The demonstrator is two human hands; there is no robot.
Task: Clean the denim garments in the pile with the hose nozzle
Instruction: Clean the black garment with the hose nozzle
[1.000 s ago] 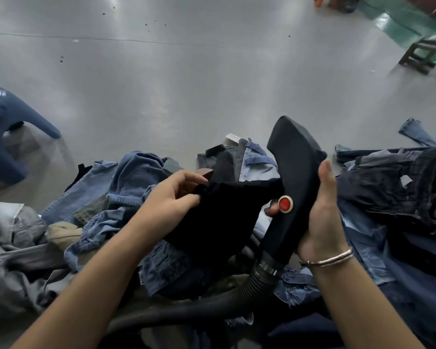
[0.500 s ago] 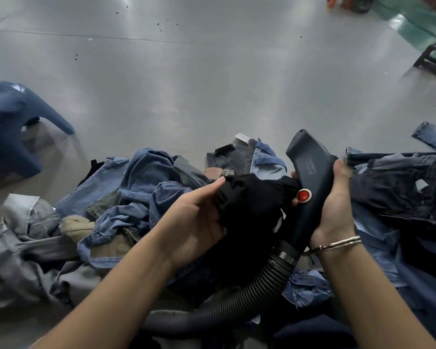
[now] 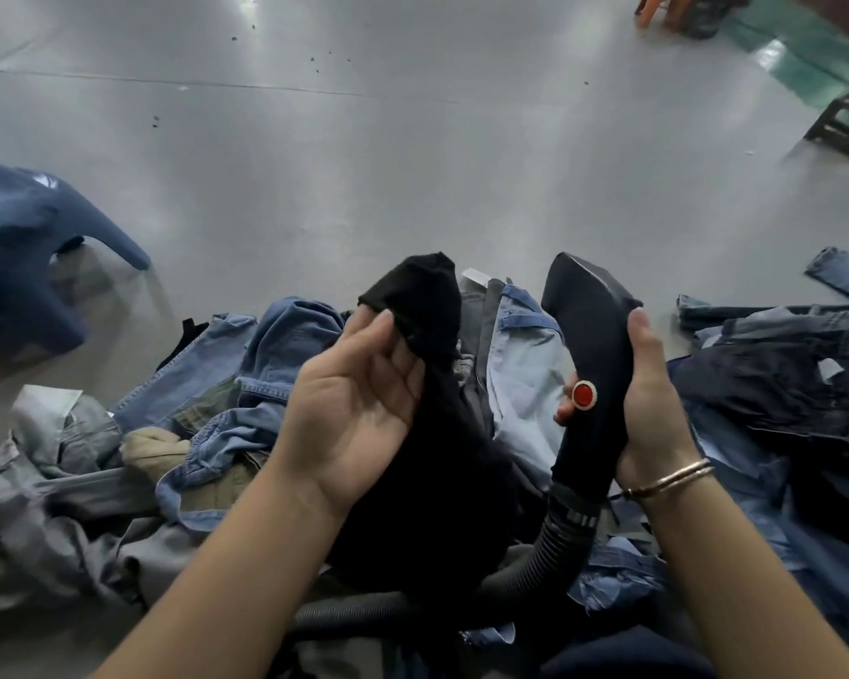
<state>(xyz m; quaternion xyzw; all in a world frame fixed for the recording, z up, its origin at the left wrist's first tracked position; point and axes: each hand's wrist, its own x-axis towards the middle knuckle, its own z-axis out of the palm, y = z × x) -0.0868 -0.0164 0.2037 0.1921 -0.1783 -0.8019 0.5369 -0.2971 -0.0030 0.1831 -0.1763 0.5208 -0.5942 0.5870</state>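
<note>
The left hand (image 3: 359,409) is pinching a black garment (image 3: 432,433) raised above the denim pile (image 3: 275,365); the right hand (image 3: 653,404) is gripping the hose nozzle (image 3: 589,335) upright just beside it, hose (image 3: 550,556) trailing down over the floor (image 3: 412,164).

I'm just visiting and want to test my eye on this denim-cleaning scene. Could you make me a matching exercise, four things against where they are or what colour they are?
Things:
1. black garment
2. hose nozzle
3. round button
4. bracelet

Descriptions:
A. red
B. worn on the right wrist
C. held up by the left hand
D. gripped in the right hand

Pairs: 1-C, 2-D, 3-A, 4-B
</note>
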